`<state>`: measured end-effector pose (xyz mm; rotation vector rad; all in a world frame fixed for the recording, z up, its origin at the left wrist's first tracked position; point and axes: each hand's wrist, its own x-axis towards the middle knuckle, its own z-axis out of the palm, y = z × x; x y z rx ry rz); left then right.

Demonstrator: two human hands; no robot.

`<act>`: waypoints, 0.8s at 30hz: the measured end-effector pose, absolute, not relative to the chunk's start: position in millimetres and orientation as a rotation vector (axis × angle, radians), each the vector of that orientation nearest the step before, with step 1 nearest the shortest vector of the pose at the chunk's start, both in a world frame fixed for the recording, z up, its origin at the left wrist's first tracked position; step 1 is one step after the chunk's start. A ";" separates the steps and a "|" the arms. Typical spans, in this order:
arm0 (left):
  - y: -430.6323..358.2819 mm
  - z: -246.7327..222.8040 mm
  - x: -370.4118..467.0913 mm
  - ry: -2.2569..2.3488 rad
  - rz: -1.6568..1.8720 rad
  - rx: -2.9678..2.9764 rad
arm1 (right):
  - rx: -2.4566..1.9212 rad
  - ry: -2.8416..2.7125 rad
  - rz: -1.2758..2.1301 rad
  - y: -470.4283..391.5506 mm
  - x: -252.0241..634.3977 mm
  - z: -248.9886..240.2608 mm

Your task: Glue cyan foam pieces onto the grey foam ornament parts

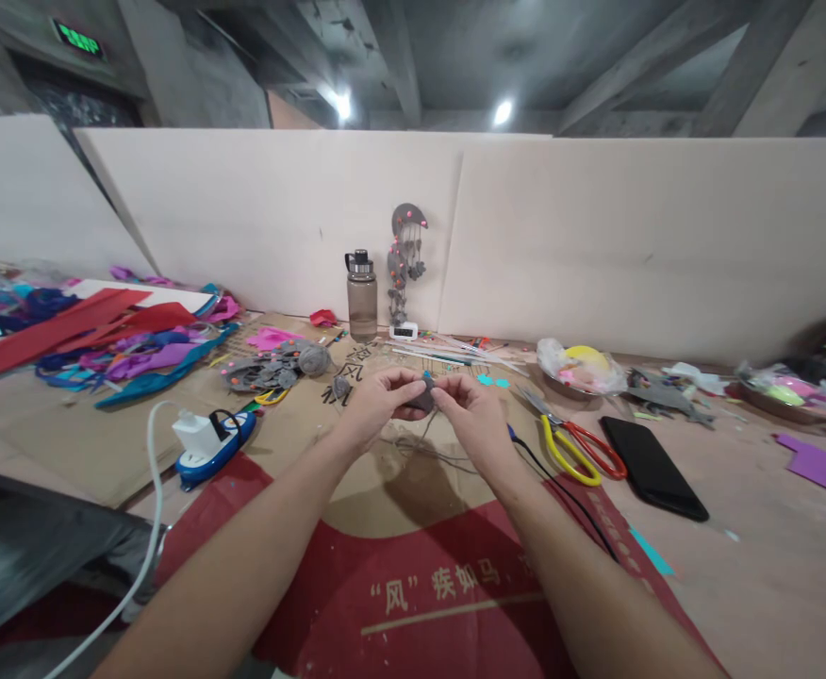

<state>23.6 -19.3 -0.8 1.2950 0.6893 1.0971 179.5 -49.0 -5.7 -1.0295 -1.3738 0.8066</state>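
Above the middle of the cardboard sheet, my left hand [383, 404] pinches a small dark grey felt piece [423, 400] between thumb and fingers. A tiny blue spot, perhaps a bead or pin head, shows at its top. My right hand [468, 407] is closed at the right edge of the same piece, with thumb and forefinger together. Grey yarn [431, 451] trails below the hands onto the cardboard. Just right of my right hand lie scissors with one yellow and one red handle [574, 451]. My fingers hide part of the felt.
A water bottle [362, 300] and a hanging grey felt moon ornament [409, 219] stand at the white partition. To the left are grey felt scraps [264, 370], a power strip [216, 453] and coloured cloth strips [137, 358]. A black phone [653, 469] and a bagged bowl [581, 370] lie right.
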 end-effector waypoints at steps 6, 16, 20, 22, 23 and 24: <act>-20.0 -3.5 29.2 0.626 1.093 1.232 | -1.081 -1.349 0.728 -52.0 175.6 -6.5; -22.8 -5.9 37.1 0.573 1.209 1.175 | -1.129 -1.383 0.619 -60.5 168.8 -5.3; -22.0 -5.1 36.5 0.619 1.262 1.205 | -1.069 -1.424 0.632 -59.2 169.9 -6.3; -20.4 -4.2 34.4 0.656 1.309 1.260 | -1.025 -1.443 0.673 -57.0 172.1 -6.9; -19.6 -3.8 33.0 0.674 1.332 1.297 | -1.016 -1.451 0.689 -56.0 173.3 -6.9; -18.8 -3.2 31.5 0.689 1.346 1.339 | -1.013 -1.460 0.701 -55.3 174.6 -6.7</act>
